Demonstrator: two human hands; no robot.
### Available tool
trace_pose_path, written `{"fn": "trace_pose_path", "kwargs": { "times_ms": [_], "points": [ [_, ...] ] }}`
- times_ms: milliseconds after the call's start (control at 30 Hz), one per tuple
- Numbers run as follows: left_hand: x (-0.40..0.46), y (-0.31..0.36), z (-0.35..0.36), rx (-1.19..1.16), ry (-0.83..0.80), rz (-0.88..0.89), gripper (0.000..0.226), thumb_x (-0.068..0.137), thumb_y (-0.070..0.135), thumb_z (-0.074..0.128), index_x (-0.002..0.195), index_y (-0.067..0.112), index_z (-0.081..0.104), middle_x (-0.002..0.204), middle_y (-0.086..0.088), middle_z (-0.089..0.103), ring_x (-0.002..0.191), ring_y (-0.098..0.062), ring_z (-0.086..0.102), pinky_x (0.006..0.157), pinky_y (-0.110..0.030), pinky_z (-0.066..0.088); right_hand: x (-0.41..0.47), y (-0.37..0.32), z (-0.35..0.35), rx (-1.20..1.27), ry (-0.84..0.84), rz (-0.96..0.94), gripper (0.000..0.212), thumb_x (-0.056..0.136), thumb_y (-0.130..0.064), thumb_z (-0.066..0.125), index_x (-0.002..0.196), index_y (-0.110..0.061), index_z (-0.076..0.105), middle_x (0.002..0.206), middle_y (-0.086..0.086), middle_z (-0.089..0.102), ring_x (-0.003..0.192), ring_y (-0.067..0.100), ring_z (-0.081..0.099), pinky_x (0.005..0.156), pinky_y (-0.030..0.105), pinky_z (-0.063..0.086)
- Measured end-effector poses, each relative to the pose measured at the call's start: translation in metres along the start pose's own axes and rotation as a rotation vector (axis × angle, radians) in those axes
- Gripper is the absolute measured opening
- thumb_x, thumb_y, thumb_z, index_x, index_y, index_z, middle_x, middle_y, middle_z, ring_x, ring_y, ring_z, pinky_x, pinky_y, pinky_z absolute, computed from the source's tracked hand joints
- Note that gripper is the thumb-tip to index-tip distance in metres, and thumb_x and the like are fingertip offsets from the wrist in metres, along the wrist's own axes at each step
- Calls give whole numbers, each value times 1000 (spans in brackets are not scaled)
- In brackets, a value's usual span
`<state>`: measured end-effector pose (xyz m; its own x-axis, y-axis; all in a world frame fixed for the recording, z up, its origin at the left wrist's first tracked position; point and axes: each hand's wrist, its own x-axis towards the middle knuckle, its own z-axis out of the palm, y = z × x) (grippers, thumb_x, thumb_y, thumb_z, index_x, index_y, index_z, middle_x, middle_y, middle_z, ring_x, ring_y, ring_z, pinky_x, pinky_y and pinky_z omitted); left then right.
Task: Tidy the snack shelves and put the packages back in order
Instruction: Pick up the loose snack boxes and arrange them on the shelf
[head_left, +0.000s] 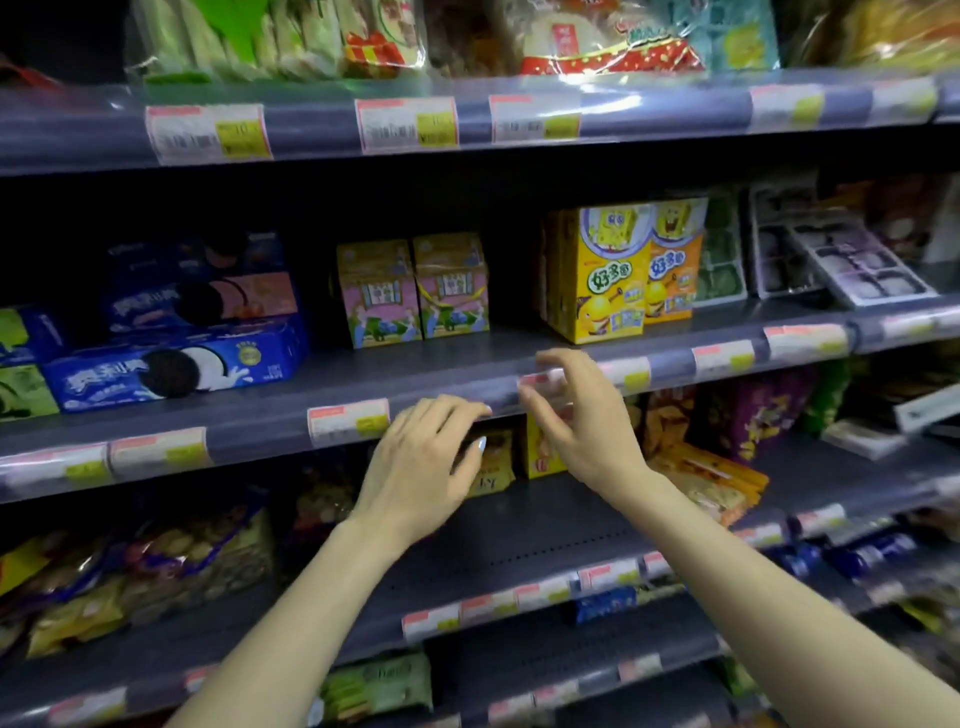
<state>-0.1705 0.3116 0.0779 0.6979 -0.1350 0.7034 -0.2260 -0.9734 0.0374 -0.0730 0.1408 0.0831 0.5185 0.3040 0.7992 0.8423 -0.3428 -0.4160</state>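
Note:
My left hand (421, 462) lies in front of the middle shelf's rail (260, 421), with straight fingers touching the rail's lower edge. To its right, my right hand (576, 415) pinches a pink and white price label (540, 379) on the same rail between thumb and fingers. On that shelf stand two pink house-shaped boxes (410, 291) and yellow cartoon snack boxes (597, 275). Stacked blue cookie boxes (171, 369) lie to the left. Behind my hands, on the shelf below, stand small yellow boxes (540, 452), partly hidden.
Clear trays of sweets (852, 260) lean at the right of the middle shelf. The lower shelf holds biscuit bags (156, 561) at left and orange packets (711, 478) at right, with bare shelf board (519, 545) between them. Wrapped cakes fill the top shelf (363, 41).

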Motion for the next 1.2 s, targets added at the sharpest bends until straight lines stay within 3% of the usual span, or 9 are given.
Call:
{"fn": "trace_pose_path", "kwargs": {
  "times_ms": [133, 300, 433, 533, 700, 900, 1033, 1200],
  "points": [
    [-18, 23, 40, -73, -121, -21, 32, 86, 31, 53, 116, 20, 59, 107, 4, 61, 95, -18, 58, 80, -35, 52, -58, 34, -16, -82, -63, 73, 31, 92, -26, 61, 117, -9, 55, 112, 2, 59, 103, 15, 54, 83, 16, 39],
    [-15, 55, 90, -165, -302, -119, 36, 95, 40, 49, 129, 27, 48, 123, 8, 53, 115, -14, 49, 88, -28, 41, -106, 91, -45, -124, -133, 299, 34, 92, -33, 60, 119, -12, 55, 114, -1, 58, 110, 16, 55, 88, 21, 40],
    [4, 83, 134, -220, -408, -228, 42, 95, 45, 47, 133, 30, 42, 129, 10, 49, 120, -13, 46, 86, -29, 43, -124, 140, -76, -156, -156, 505, 43, 92, -39, 59, 125, -13, 51, 122, 1, 57, 115, 18, 53, 88, 25, 41],
    [24, 101, 175, -289, -458, -340, 51, 93, 49, 50, 139, 28, 39, 139, 7, 45, 126, -15, 45, 93, -34, 45, -129, 182, -96, -116, -176, 698, 53, 90, -44, 60, 130, -12, 47, 131, 3, 53, 120, 20, 51, 86, 27, 40],
    [56, 120, 241, -362, -509, -537, 64, 90, 54, 53, 143, 23, 38, 145, -2, 44, 130, -22, 44, 100, -38, 43, -131, 248, -117, -108, -264, 820, 56, 88, -43, 64, 127, -7, 46, 128, 8, 52, 112, 23, 52, 80, 27, 38],
    [81, 128, 292, -360, -543, -690, 71, 87, 56, 56, 145, 21, 35, 146, -8, 42, 131, -28, 43, 104, -41, 41, -121, 291, -129, -34, -339, 840, 40, 88, -34, 66, 111, -10, 44, 106, 3, 51, 90, 18, 49, 72, 29, 37],
    [95, 135, 315, -359, -533, -623, 66, 86, 55, 57, 142, 23, 41, 145, -4, 44, 130, -25, 44, 105, -39, 40, -118, 315, -131, -21, -351, 857, 48, 86, -37, 68, 116, -8, 46, 108, 8, 56, 97, 23, 55, 75, 31, 42],
    [127, 175, 341, -412, -490, -408, 46, 89, 39, 58, 132, 24, 50, 131, 0, 53, 120, -21, 51, 97, -38, 45, -114, 344, -145, -52, -282, 907, 52, 87, -38, 67, 121, -5, 46, 114, 6, 54, 97, 19, 50, 74, 26, 35]
  ]
}}
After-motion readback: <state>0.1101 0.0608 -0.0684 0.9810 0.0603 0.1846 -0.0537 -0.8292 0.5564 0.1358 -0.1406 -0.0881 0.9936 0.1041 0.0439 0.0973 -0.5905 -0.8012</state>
